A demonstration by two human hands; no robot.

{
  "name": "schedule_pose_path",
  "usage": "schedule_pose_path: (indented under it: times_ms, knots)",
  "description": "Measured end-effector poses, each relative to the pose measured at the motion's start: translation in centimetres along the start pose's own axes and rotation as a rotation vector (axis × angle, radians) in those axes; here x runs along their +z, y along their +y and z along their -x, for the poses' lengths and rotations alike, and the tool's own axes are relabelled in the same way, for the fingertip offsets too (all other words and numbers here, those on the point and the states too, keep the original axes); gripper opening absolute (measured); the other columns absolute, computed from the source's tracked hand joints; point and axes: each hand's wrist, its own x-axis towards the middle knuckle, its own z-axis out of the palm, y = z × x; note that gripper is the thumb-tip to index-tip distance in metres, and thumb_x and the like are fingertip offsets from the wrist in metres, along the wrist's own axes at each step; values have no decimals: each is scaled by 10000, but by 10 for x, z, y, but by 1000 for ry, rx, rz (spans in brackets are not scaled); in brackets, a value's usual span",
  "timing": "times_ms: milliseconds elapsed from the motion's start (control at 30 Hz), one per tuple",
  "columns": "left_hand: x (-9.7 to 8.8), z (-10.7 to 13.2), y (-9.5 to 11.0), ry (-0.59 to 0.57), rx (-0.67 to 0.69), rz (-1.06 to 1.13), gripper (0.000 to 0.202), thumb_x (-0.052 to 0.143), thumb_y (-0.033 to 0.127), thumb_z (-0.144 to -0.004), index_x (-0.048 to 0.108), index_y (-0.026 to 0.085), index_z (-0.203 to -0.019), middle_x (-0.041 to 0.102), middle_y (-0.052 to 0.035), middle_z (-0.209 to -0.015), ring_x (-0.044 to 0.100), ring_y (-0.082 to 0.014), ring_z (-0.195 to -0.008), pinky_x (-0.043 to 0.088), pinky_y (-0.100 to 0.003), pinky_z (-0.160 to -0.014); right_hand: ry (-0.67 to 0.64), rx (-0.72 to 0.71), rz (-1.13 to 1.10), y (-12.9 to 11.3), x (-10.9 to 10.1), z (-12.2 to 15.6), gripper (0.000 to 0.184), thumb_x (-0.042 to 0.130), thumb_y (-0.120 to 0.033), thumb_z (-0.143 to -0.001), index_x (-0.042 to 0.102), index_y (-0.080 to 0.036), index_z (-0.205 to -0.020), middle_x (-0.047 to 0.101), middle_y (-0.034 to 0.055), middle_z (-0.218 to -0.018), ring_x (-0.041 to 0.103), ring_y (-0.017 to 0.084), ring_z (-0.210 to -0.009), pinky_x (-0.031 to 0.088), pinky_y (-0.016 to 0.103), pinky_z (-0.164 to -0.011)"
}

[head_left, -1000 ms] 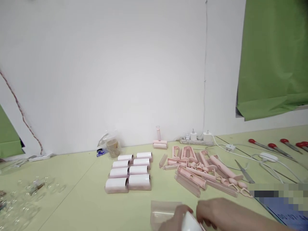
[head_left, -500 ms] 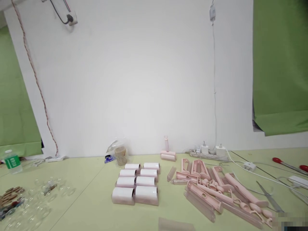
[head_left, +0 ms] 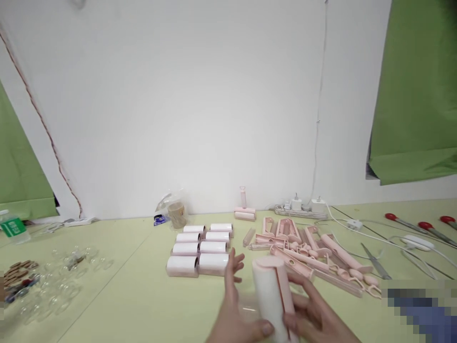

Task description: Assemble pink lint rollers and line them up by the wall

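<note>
My right hand (head_left: 309, 305) is wrapped around a lint roller head (head_left: 268, 290), a white roll in a pink housing, held upright and slightly tilted. Beside it, on the left, my left hand (head_left: 235, 309) has its fingers spread, and its thumb lies against the roll's lower part. Between the left hand and the roller head a clear plastic cover (head_left: 249, 302) shows partly. Beyond the hands, several white lint rolls (head_left: 182, 265) lie in two columns. A finished pink lint roller (head_left: 244, 213) stands against the wall.
Pink handle and housing parts (head_left: 296, 252) are heaped at right, near scissors (head_left: 374, 259) with only blades clearly visible. A power strip (head_left: 300, 212) and cables lie behind. Clear domes (head_left: 53, 295) spread at left, a bottle (head_left: 14, 227) beyond. A tape roll (head_left: 177, 215) sits by the wall.
Both hands have come into view at the bottom, with the lint roller head in the right one. The view has shifted, so the table's contents appear higher in the picture.
</note>
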Motion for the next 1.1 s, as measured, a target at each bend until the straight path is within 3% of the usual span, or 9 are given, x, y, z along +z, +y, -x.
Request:
schedule_pose_path:
  times_ms: [100, 167, 300, 433, 600, 767, 900, 1000, 1100]
  knots:
    - [-32, -4, -12, -205, -107, -168, 961, 745, 421, -497, 247, 233, -1296, 421, -84, -1213, 367, -266, -1137, 250, -384, -982, 83, -48, 276, -11, -23, -12, 497, 519, -512, -753, 444, -239, -1161, 609, 81, -1112, 522, 249, -1055, 452, 337, -836]
    - [-40, -2, -22, -280, -255, -169, 916, 741, 311, -526, 247, 249, -1294, 437, -67, -1174, 401, -250, -1104, 296, -379, -952, 81, -62, 454, -16, -31, -18, 498, 504, -500, -767, 468, -247, -1195, 562, 66, -1188, 499, 254, -1080, 433, 336, -868]
    - [-18, 7, -45, -276, -289, 92, 877, 729, 247, -549, 236, 207, -1273, 471, -73, -1154, 427, -240, -1095, 307, -378, -950, -98, -179, 789, -25, -25, -22, 429, 424, -438, -837, 463, -272, -1231, 538, 63, -1214, 495, 256, -1065, 408, 361, -882]
    - [1, 11, -53, -241, -259, 306, 796, 726, 304, -575, 262, 210, -1215, 509, -80, -1128, 488, -236, -1011, 376, -380, -867, -330, -319, 1065, -38, -17, -19, 351, 355, -337, -886, 478, -296, -1212, 619, 76, -970, 546, 232, -901, 433, 359, -769]
    - [-2, 11, -50, -238, -239, 241, 639, 725, 305, -572, 389, 195, -1105, 527, -51, -1044, 494, -226, -968, 376, -345, -840, -343, -332, 1171, -39, -17, -18, 345, 363, -308, -888, 474, -294, -1214, 602, 74, -865, 542, 215, -813, 420, 313, -693]
    - [-1, 12, -54, -190, -272, 210, 737, 739, 268, -530, 343, 201, -1149, 455, -57, -1049, 509, -214, -928, 383, -324, -824, -368, -260, 1097, -22, -14, -14, 311, 393, -285, -878, 495, -322, -1169, 563, 63, -1043, 525, 202, -946, 424, 302, -770]
    - [-1, 10, -52, -213, -264, 155, 714, 695, 196, -554, 332, 203, -1170, 450, -56, -1047, 494, -211, -953, 357, -319, -856, -206, -244, 1214, -16, -27, -30, 274, 399, -357, -870, 549, -272, -1083, 531, 62, -1093, 502, 192, -1005, 416, 298, -821]
    - [-4, 10, -46, -214, -283, 96, 749, 683, 147, -536, 318, 199, -1188, 456, -53, -1046, 484, -208, -969, 341, -314, -877, 12, -218, 1458, -9, -42, -53, 199, 467, -292, -817, 613, -161, -852, 576, 124, -967, 512, 274, -950, 402, 409, -797]
    - [-7, 12, -40, -242, -282, 52, 782, 678, 118, -524, 295, 210, -1199, 458, -55, -1076, 467, -204, -1008, 331, -308, -900, 44, -189, 1525, 5, -50, -63, 158, 582, -215, -682, 601, -122, -809, 590, 171, -934, 504, 343, -924, 375, 480, -780]
